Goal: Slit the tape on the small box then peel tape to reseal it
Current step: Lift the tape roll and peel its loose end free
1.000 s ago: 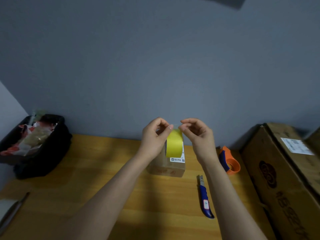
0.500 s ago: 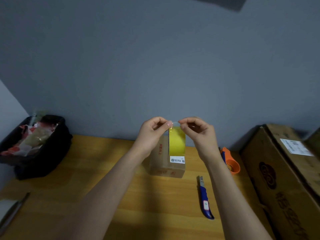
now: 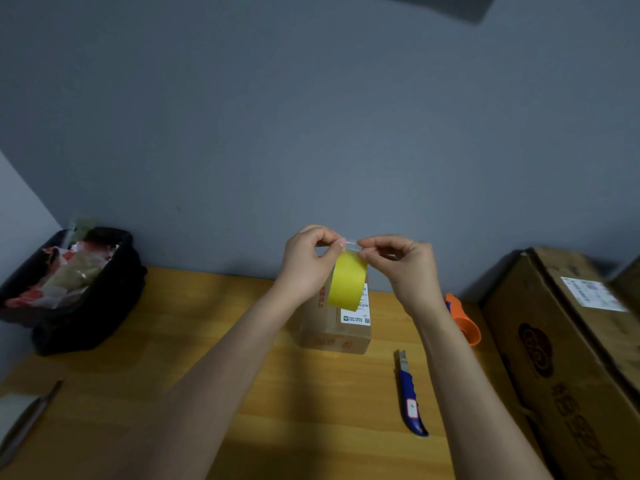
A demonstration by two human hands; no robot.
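Observation:
A yellow strip of tape (image 3: 347, 281) hangs in the air above the small cardboard box (image 3: 335, 325), which stands on the wooden table with a white label on top. My left hand (image 3: 309, 263) pinches the strip's top left corner. My right hand (image 3: 403, 266) pinches the top right corner, so the upper edge is stretched between the fingertips. The strip's lower end dangles just over the box top. A blue utility knife (image 3: 410, 398) lies on the table to the right of the box, blade end pointing away from me.
An orange tape dispenser (image 3: 464, 320) sits behind my right wrist. A large cardboard carton (image 3: 568, 358) fills the right side. A black bin (image 3: 74, 289) with scraps stands at the back left. A slim metal tool (image 3: 26, 424) lies at the table's near left edge (image 3: 10, 375).
Both hands have stayed raised with the yellow strip between them. The strip has twisted slightly and its lower end now hangs tilted toward the left.

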